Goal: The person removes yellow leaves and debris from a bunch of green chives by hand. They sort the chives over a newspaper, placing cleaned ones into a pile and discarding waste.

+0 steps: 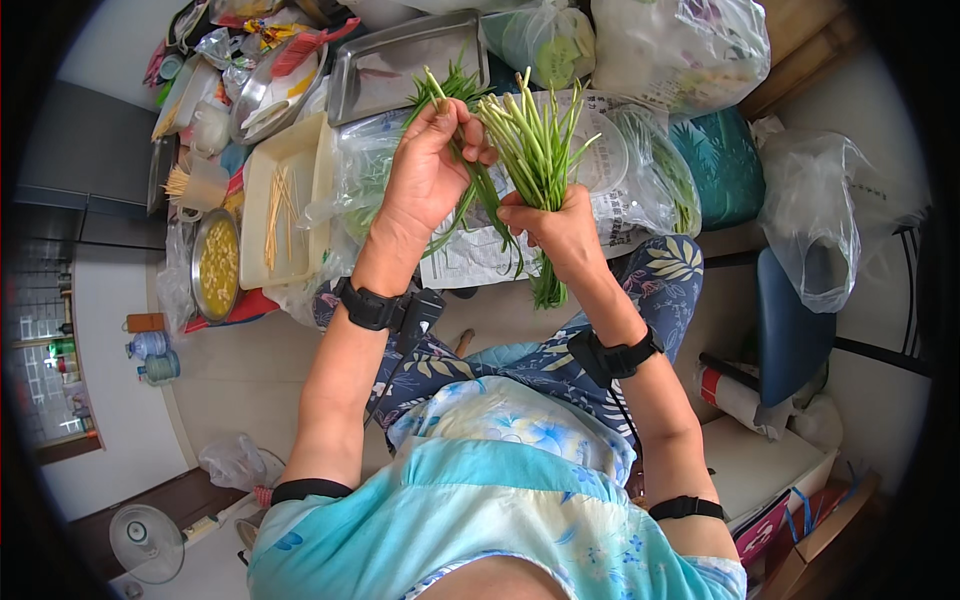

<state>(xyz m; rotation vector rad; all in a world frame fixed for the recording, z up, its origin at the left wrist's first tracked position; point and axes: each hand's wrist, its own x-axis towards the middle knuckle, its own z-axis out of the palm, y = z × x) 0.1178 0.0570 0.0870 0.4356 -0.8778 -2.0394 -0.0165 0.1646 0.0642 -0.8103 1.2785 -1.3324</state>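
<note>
My right hand (559, 229) is closed around a bundle of green leafy stalks (536, 150), their pale cut ends pointing up and away from me and the leaf tips hanging below the fist. Just left of it, my left hand (435, 161) pinches a stalk with long green leaves (484, 187) between thumb and fingers. More cut greens (454, 86) lie behind my left hand. Under both hands is a printed paper sheet (469, 259) on the table. Clear plastic bags holding greens (671, 176) lie to the right, and more bagged greens (367, 176) to the left.
A metal tray (341, 82) stands at the back. On the left are a cream plastic tray (251, 217) with wooden skewers (279, 217), a metal bowl of yellow food (217, 262) and a cup of skewers (204, 184). Filled plastic bags (679, 56) stand back right; a blue chair (791, 330) is at right.
</note>
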